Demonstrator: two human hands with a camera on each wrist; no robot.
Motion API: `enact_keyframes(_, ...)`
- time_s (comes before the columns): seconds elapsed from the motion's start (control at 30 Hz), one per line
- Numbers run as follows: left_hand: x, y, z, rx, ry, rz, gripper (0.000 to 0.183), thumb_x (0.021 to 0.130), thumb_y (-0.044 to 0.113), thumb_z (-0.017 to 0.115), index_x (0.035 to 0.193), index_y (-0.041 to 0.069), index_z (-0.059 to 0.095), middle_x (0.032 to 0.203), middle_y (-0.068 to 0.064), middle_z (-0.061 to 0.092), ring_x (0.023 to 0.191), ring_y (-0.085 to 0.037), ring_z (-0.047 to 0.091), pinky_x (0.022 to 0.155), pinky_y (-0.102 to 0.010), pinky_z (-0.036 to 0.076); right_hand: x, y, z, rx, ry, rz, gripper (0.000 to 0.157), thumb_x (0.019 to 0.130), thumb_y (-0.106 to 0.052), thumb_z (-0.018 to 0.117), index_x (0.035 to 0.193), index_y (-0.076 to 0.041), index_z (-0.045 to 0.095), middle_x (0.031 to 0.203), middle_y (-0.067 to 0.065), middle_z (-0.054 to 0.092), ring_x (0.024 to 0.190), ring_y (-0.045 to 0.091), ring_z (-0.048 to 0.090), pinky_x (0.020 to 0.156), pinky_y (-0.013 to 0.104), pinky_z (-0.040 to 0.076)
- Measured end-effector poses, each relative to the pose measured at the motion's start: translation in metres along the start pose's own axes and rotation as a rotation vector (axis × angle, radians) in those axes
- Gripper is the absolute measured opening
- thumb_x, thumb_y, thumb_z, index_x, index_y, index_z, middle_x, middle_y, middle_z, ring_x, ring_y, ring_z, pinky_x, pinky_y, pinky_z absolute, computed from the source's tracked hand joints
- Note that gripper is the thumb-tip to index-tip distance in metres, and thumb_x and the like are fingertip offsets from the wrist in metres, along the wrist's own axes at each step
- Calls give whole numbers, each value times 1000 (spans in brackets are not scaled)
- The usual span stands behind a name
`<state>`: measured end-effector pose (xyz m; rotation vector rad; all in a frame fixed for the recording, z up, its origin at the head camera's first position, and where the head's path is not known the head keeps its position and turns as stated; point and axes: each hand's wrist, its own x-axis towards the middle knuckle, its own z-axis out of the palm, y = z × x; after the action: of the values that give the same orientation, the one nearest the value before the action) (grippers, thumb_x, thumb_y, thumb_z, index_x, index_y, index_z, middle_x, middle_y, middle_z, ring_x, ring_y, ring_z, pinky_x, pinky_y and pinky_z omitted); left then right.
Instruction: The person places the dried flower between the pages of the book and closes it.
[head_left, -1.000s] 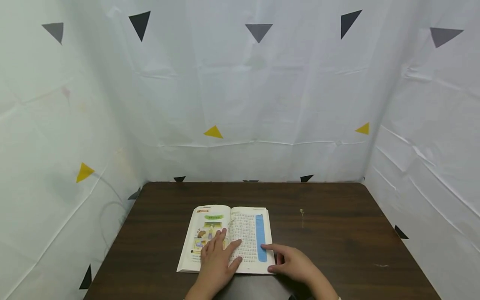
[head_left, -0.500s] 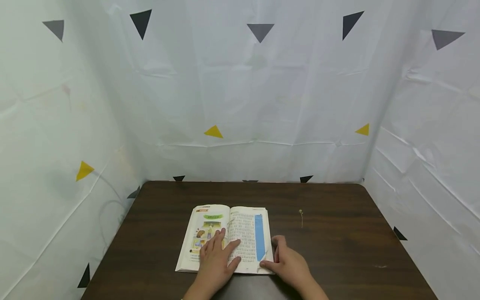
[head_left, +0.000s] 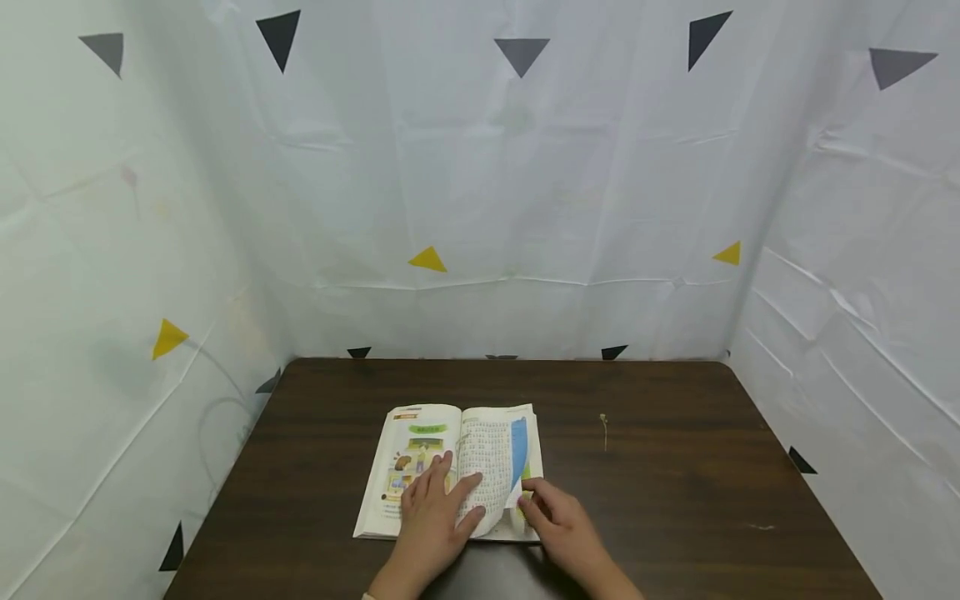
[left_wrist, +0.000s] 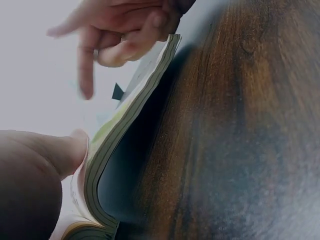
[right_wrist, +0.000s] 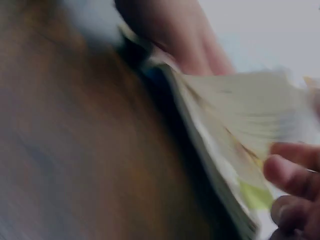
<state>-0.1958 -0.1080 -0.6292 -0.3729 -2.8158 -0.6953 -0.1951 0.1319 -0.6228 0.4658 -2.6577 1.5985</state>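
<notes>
An open book (head_left: 377, 500) lies on the table, with coloured pictures on its left page and rows of print beside a blue strip on its right. My left hand (head_left: 435, 521) rests across the middle with spread fingers, and its thumb (left_wrist: 70, 150) presses near the fold in the left wrist view. At the lower right corner, my right hand (head_left: 566, 525) pinches the edge of a lifted page (head_left: 487, 467). That page curls up and shows part of the sheet beneath. The right wrist view is blurred, with the raised page (right_wrist: 245, 100) beside the right fingers (right_wrist: 295, 185).
The dark wooden table (head_left: 675, 500) carries a small dried flower sprig (head_left: 604, 432) right of the book. White sheeting (head_left: 570, 192) with black, grey and yellow triangles stands behind and along both sides.
My right hand has moved from the blue strip to the page's edge and raised its lower corner, curling it leftward. The left hand stays in place on the book.
</notes>
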Motion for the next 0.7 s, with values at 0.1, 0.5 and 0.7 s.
enact_keyframes(0.1,0,1,0,-24,-8,-17,43,96,59,58,136,42,61,163,-12,35,151,-37,29,108,-68,24,-4,-9,8,102,32,1,35,112,-27,35,124,-20,67,85,5,69,64,18,62,58,26,51)
enact_keyframes(0.5,0,3,-1,-137,45,-73,34,99,55,55,127,39,66,155,-8,48,146,-36,38,104,-64,27,-20,-29,26,-321,286,-167,25,107,-25,49,106,-27,73,108,-21,68,94,0,57,79,25,50)
enact_keyframes(0.7,8,1,-11,-228,108,-98,28,102,48,54,121,36,69,142,-4,59,137,-27,49,99,-58,29,-18,-32,44,-334,185,-413,36,99,-5,56,132,-19,63,118,-6,67,108,9,60,90,32,50)
